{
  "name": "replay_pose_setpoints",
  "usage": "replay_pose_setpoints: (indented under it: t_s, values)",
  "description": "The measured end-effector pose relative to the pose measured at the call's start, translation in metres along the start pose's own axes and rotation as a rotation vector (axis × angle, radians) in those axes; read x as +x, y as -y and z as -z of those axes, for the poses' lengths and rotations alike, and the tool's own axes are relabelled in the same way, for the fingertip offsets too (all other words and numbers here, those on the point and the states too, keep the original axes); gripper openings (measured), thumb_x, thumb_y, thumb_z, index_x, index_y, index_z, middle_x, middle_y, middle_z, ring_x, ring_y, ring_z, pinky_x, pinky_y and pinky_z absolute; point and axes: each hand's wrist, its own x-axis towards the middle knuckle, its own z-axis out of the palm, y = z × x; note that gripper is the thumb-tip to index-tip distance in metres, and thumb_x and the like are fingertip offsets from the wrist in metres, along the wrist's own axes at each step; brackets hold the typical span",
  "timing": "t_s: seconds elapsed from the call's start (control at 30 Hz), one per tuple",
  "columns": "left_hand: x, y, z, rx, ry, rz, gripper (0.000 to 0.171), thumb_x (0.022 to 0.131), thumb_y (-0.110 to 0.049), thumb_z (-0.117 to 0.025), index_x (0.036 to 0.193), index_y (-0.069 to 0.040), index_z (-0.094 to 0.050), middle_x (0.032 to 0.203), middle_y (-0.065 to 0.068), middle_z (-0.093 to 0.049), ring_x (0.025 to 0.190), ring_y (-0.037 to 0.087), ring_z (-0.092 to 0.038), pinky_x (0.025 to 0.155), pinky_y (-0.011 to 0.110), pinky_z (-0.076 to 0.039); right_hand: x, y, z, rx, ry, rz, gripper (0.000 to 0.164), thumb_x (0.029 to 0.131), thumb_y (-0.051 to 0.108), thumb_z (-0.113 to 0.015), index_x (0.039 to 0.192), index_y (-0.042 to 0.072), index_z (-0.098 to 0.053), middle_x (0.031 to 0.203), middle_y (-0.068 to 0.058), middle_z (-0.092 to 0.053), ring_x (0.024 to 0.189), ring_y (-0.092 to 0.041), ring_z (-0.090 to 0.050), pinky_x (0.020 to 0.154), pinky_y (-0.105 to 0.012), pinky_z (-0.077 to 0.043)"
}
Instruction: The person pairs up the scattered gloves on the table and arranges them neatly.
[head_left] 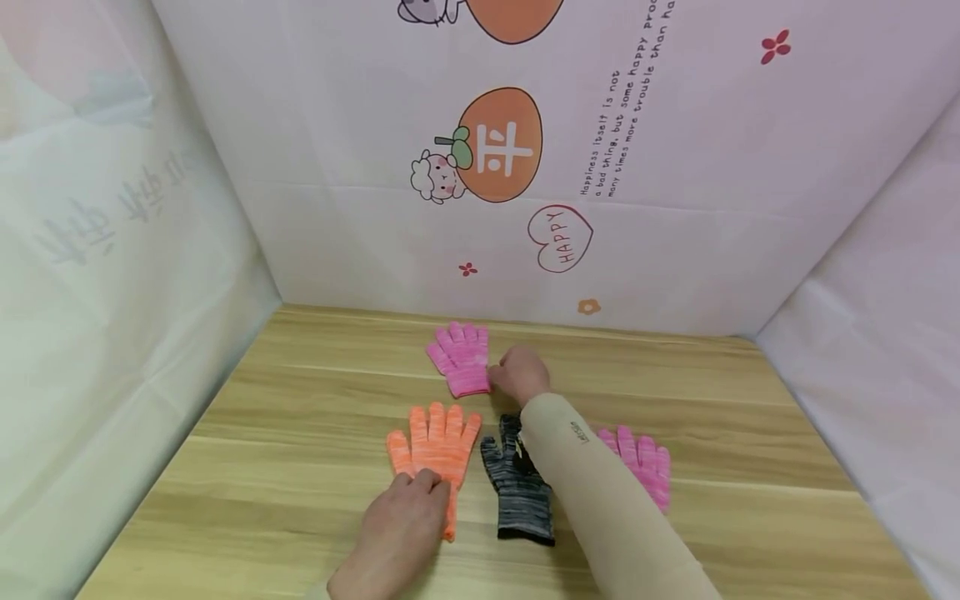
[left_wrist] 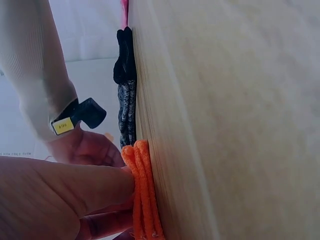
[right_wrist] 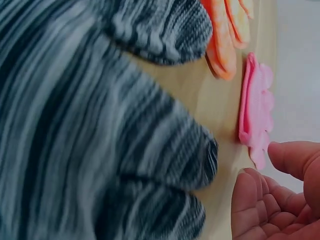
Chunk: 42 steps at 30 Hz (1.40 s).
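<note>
My left hand (head_left: 405,521) is over the cuff of an orange knit glove (head_left: 441,446), fingers curled. In the left wrist view the thumb and fingers pinch the bunched orange cuff (left_wrist: 145,190). My right hand (head_left: 522,372) is beside the cuff of a pink glove (head_left: 463,362) near the back wall. In the right wrist view its thumb and fingertips are apart, with the pink glove (right_wrist: 256,107) just beyond; contact is unclear. A dark grey striped glove (head_left: 525,504) lies under my right forearm, its fingers partly hidden. Another pink glove (head_left: 647,467) lies right of the forearm, partly covered.
The gloves lie on a wooden table (head_left: 285,467). White printed cloth walls (head_left: 337,225) stand behind and at both sides. My right sleeve (head_left: 600,492) crosses the table. A black wrist strap with a yellow label (left_wrist: 63,126) shows in the left wrist view.
</note>
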Motion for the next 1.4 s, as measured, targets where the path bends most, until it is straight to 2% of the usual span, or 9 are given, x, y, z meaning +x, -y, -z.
replay_pose_setpoints:
  t_s: [0.1,0.3,0.47,0.73,0.93,1.2,1.3,1.4]
  values:
    - [-0.001,0.000,-0.001,0.005,-0.002,-0.002,0.016,0.094,-0.015,-0.073,0.109,-0.014,-0.073,0.098,0.000,-0.061,0.074,0.018,-0.049,0.060,0.030,-0.045,0.004,0.003,-0.006,0.002,-0.014,-0.011,0.040,0.098,0.029,-0.066,0.064,0.011,-0.056,0.063,0.000,-0.048,0.056,-0.015,-0.042,0.052,-0.030,-0.037]
    - [-0.001,0.001,-0.001,0.014,-0.029,-0.021,0.013,0.093,-0.014,-0.073,0.105,-0.014,-0.072,0.096,0.000,-0.061,0.073,0.017,-0.049,0.062,0.029,-0.045,0.010,0.011,-0.014,-0.018,-0.008,-0.023,0.040,0.096,0.031,-0.068,0.065,0.012,-0.051,0.066,-0.003,-0.052,0.061,-0.018,-0.049,0.057,-0.032,-0.043]
    - [-0.001,0.001,-0.001,0.022,-0.059,-0.033,0.010,0.093,-0.016,-0.073,0.103,-0.014,-0.071,0.095,0.000,-0.061,0.072,0.017,-0.049,0.062,0.029,-0.044,0.016,0.014,-0.020,-0.037,-0.022,-0.038,0.035,0.093,0.030,-0.073,0.069,0.011,-0.057,0.079,-0.007,-0.064,0.069,-0.021,-0.056,0.065,-0.035,-0.048]
    - [-0.001,0.000,-0.002,0.021,-0.075,-0.025,0.009,0.094,-0.017,-0.073,0.102,-0.015,-0.072,0.095,0.000,-0.061,0.073,0.017,-0.049,0.061,0.028,-0.044,0.018,0.013,-0.023,-0.047,-0.035,-0.028,0.030,0.091,0.025,-0.077,0.073,0.008,-0.060,0.084,-0.008,-0.066,0.072,-0.021,-0.058,0.070,-0.036,-0.053]
    - [-0.001,0.001,-0.003,0.034,-0.095,-0.027,0.009,0.091,-0.014,-0.073,0.100,-0.015,-0.071,0.093,0.000,-0.059,0.071,0.017,-0.048,0.061,0.029,-0.044,0.015,0.011,-0.022,0.000,-0.029,-0.028,0.021,0.090,0.021,-0.077,0.087,0.003,-0.066,0.096,-0.011,-0.069,0.079,-0.022,-0.059,0.075,-0.038,-0.054]
    - [-0.001,0.000,-0.002,0.042,-0.061,-0.021,0.009,0.093,-0.015,-0.073,0.101,-0.015,-0.071,0.093,-0.001,-0.059,0.072,0.016,-0.048,0.062,0.028,-0.043,0.009,0.008,-0.019,0.055,-0.018,-0.024,0.027,0.089,0.014,-0.072,0.109,-0.003,-0.067,0.107,-0.016,-0.069,0.085,-0.025,-0.061,0.080,-0.040,-0.055]
    - [-0.001,0.000,-0.002,0.044,-0.069,-0.019,0.008,0.092,-0.016,-0.074,0.100,-0.015,-0.071,0.092,-0.001,-0.059,0.072,0.017,-0.049,0.061,0.029,-0.043,0.008,0.006,-0.017,0.073,-0.012,-0.019,0.022,0.089,0.013,-0.069,0.106,-0.001,-0.068,0.104,-0.015,-0.069,0.081,-0.024,-0.061,0.075,-0.037,-0.053]
    - [-0.001,-0.001,-0.002,0.047,-0.069,-0.016,0.008,0.092,-0.017,-0.074,0.099,-0.015,-0.071,0.092,0.000,-0.059,0.072,0.017,-0.050,0.061,0.030,-0.044,0.007,0.005,-0.016,0.094,-0.007,-0.019,0.008,0.090,0.012,-0.067,0.093,0.005,-0.066,0.096,-0.012,-0.068,0.075,-0.022,-0.059,0.067,-0.034,-0.049]
